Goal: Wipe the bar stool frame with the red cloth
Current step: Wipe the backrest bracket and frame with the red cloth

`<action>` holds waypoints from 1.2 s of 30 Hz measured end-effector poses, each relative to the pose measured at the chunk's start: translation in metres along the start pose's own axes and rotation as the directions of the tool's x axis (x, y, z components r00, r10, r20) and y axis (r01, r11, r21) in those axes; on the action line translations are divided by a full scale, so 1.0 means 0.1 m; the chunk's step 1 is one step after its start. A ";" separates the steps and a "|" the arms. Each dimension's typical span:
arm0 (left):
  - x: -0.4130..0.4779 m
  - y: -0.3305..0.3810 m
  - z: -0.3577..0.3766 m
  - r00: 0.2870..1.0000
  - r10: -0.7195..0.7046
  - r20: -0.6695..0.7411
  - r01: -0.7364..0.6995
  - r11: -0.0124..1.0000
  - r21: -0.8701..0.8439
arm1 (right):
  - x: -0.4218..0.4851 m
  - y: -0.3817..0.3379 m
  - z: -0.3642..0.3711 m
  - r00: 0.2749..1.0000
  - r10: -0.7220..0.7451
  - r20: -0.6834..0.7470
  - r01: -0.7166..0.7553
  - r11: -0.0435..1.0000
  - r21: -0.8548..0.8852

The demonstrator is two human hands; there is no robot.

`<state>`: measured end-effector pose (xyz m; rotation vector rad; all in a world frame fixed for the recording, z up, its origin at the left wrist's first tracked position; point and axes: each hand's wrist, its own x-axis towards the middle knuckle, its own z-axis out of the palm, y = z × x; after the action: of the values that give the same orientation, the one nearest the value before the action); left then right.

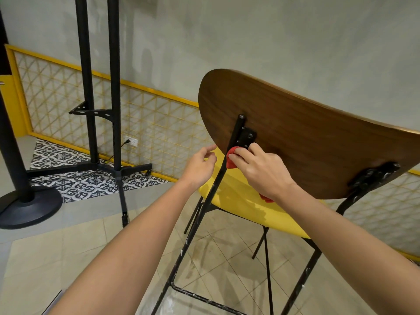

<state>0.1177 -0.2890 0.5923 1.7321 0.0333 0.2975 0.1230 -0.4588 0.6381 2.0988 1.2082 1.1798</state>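
Under the right hand [259,171], a red cloth [231,158] was bunched and pressed against the stool's black frame [188,238]. It sat on the rear post nearest the left hand, just below the bracket [247,135] that fixed this post to the wooden backrest [318,144]. The right hand's fingers were curled over the cloth, gripping it against the metal. A scrap of red also showed below that wrist.

Just beside it, the left hand [200,167] hovered with fingers loosely curled, holding nothing. Its fingertips were near the backrest's edge; whether they touched could not be told. The two hands were close together but apart.

The cloth looked soft and light, easy to wrap round a thin tube. The frame looked stiff, slim and paint-flecked, so the tall stool would probably tip if pushed hard. A steadying grip on the backrest's edge or the post above the cloth seemed sensible.

Counted: one stool, one cloth, two hands, two brackets, the second [372,176] beyond the right hand, and one yellow seat [238,201] below both hands.
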 end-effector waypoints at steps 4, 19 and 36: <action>0.01 0.09 -0.02 0.995 0.052 -0.085 -0.052 0.999 -0.002 | 0.19 0.12 -0.17 0.981 0.099 -0.167 -0.099 0.995 0.010; -0.04 0.23 -0.04 0.987 0.160 -0.012 -0.158 0.982 0.101 | 0.39 0.27 -0.37 0.979 0.126 -0.159 -0.141 0.987 -0.083; -0.06 -0.45 -0.08 1.000 -0.009 0.008 0.009 0.999 0.033 | 0.10 -0.39 0.25 0.991 0.031 0.129 -0.020 0.996 -0.088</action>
<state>0.1168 -0.2741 0.5493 1.7658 0.0402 0.2842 0.1281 -0.4294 0.6019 2.0978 1.0561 1.0687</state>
